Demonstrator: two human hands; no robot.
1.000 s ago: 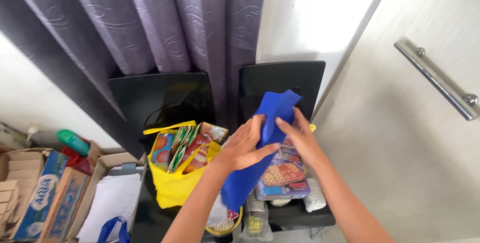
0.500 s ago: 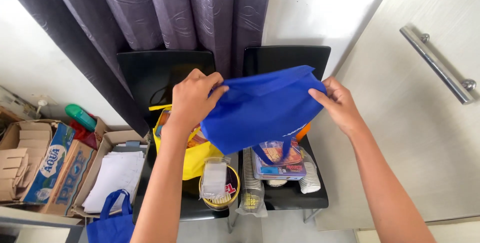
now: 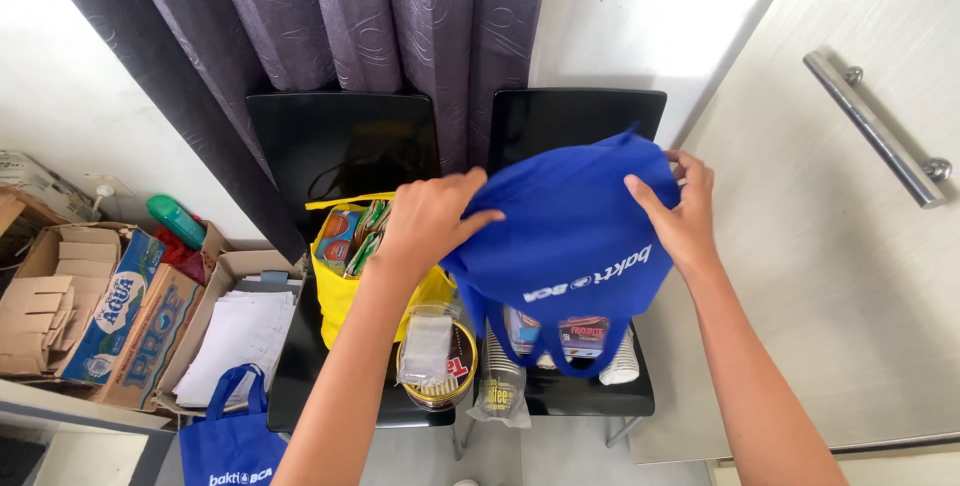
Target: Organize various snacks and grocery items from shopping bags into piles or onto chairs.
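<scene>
I hold a blue fabric tote bag [image 3: 575, 246] spread out in the air above two black chairs. My left hand [image 3: 428, 224] pinches its left upper edge and my right hand [image 3: 680, 208] grips its right upper edge. The bag's handles hang down at the bottom. Beneath it, on the right chair [image 3: 575, 121], lie flat packets and stacked paper cups [image 3: 500, 376], partly hidden by the bag. A yellow bag [image 3: 345, 291] full of sachets stands on the left chair [image 3: 340, 141], with a round tin [image 3: 440, 366] in front of it.
Grey curtains [image 3: 380, 16] hang behind the chairs. A white door with a metal bar handle [image 3: 880, 131] is at the right. Cardboard boxes [image 3: 110, 306], papers [image 3: 240, 331] and a second blue bag [image 3: 235, 441] sit on the floor at the left.
A second ago the blue bag was folded narrow between my hands; now my hands have pulled apart and it is spread wide. The view has shifted slightly.
</scene>
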